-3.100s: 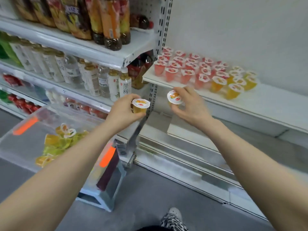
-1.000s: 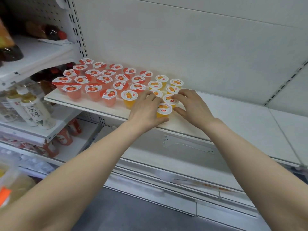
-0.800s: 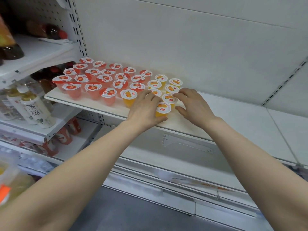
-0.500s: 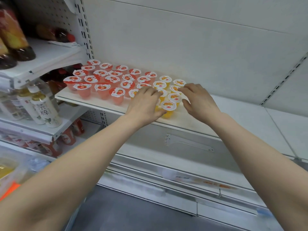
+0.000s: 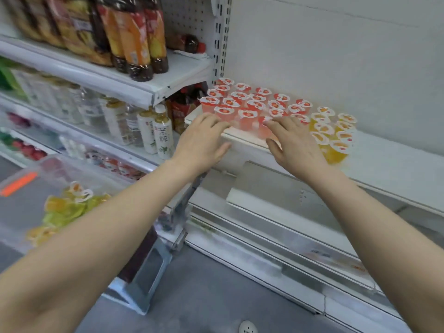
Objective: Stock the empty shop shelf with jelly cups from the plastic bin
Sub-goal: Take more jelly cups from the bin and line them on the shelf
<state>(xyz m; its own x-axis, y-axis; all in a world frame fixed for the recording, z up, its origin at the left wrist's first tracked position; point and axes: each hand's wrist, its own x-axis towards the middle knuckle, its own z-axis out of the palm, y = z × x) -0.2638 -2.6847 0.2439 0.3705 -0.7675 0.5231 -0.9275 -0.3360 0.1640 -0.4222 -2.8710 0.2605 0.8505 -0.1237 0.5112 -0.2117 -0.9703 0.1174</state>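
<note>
1. Stock on display. The shelf point(image 5: 396, 162) crosses the upper right of the view. The red jelly cups point(image 5: 249, 102) stand in close rows at its left end. The yellow jelly cups point(image 5: 332, 133) stand hard against that block on its 3 o'clock side. Beyond the yellow group, towards 3 o'clock, the board is bare.

2. Supply. The plastic bin point(image 5: 21, 181) sits at 8 o'clock in the view, low and well apart from the shelf. The loose cups point(image 5: 62, 207) in it lie in a jumbled heap, yellow and green.

3. Handling, as a judgement. Each cup looks small and light, with a thin clear wall and a peel-off film lid.
   - The wall should bear a light pinch but would dent under a squeeze.
   - The tapered, smooth side may slip.
   - The narrow base makes a cup easy to tip, and in rows this tight one knock could topple its neighbours.

4. Recommended hold. Thumb and fingers on opposite sides of the wall, just under the rim, lid upward. Not by the lid tab.

5. Left hand point(image 5: 204, 140). Palm down, fingers straight and slightly spread, holding nothing. It lies at 7 o'clock of the red block, at the shelf's front edge. Blur prevents saying whether the fingertips touch the front row.

6. Right hand point(image 5: 295, 145). Palm down, fingers extended, thumb out, holding nothing. It lies at 5 o'clock of the red block and 9 o'clock of the yellow group. Contact with the front cups cannot be confirmed.
</note>
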